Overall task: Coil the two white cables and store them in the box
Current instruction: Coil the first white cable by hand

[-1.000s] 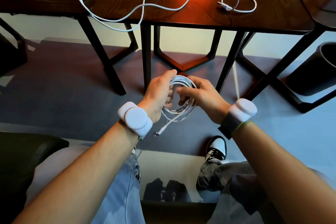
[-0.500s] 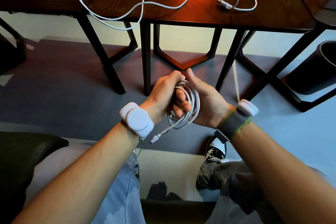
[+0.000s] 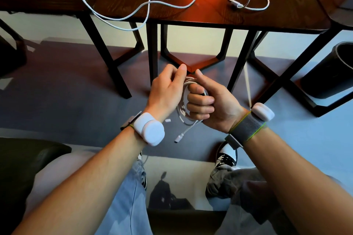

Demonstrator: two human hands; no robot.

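Observation:
A coiled white cable (image 3: 182,109) hangs between my hands, in front of my knees and below the table edge. My right hand (image 3: 212,104) grips the coil with its fingers curled through the loops and its thumb raised. My left hand (image 3: 167,89) pinches the top of the coil between thumb and fingers. One plug end (image 3: 178,138) dangles below the coil. A second white cable (image 3: 149,0) lies loose and uncoiled across the wooden table (image 3: 277,11), with a small loop (image 3: 250,0) at its right end. No box is in view.
Black table legs (image 3: 151,53) stand just beyond my hands. A dark round bin (image 3: 332,70) sits on the floor at right. A black chair seat (image 3: 21,160) is at lower left. My knees and shoes fill the bottom of the view.
My right hand has turned palm up and closed its fingers through the coil. My left hand has shifted to the top of the loops. The plug end hangs lower.

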